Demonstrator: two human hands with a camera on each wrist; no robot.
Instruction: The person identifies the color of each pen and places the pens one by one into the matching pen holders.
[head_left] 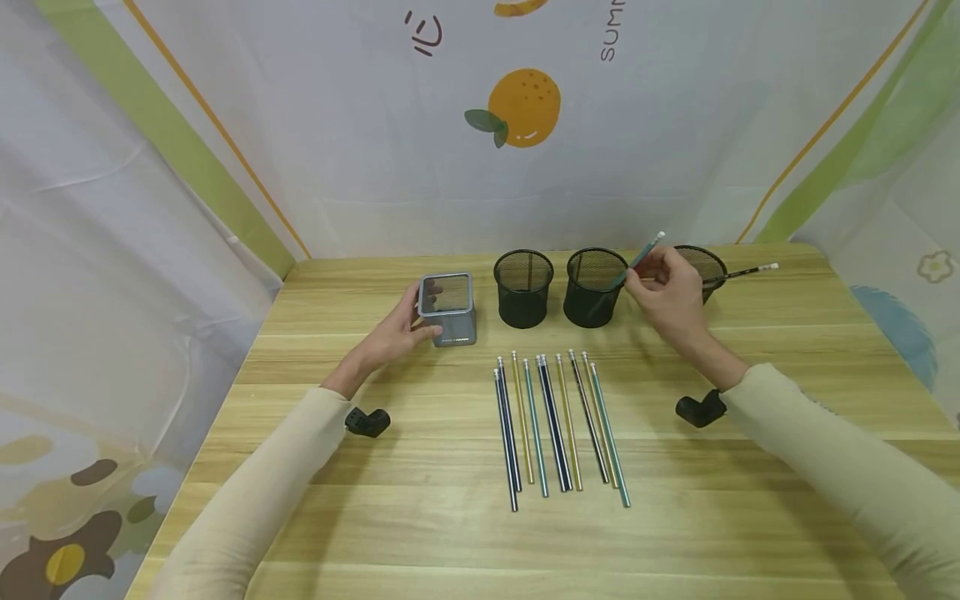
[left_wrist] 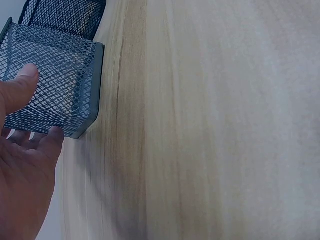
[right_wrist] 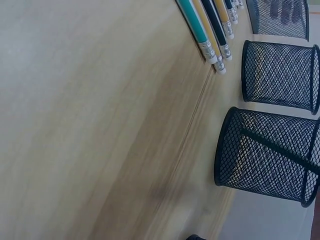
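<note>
– Head?
– Left hand (head_left: 397, 332) is gripping holder (head_left: 454, 329); right hand (head_left: 671, 296) is pinching teal pencil (head_left: 647, 251), lower end sitting in middle cup (head_left: 581, 305).
– Left wrist?
– Left cup (left_wrist: 62, 20) is standing beside holder.
– Right wrist?
– Teal pencil is slanting inside middle cup; loose pencils (right_wrist: 194, 22) are lying near.

A wood-grained table (head_left: 405, 500) with pencils (head_left: 556, 425) near a grey cup (head_left: 454, 327)

I can see the grey cup, square and upright, toward the table's far side. Just to its right, set slightly farther back, is the first black cup (head_left: 522, 307), round and upright; next in that direction is the second black cup (head_left: 583, 307), close but apart. Farthest right of the grey cup is the third black cup (head_left: 699, 264), partly hidden from me. Nearer than the grey cup and to its right, I count ten pencils lying roughly side by side, navy, yellow, teal and black, eraser ends away from the near edge.
</note>
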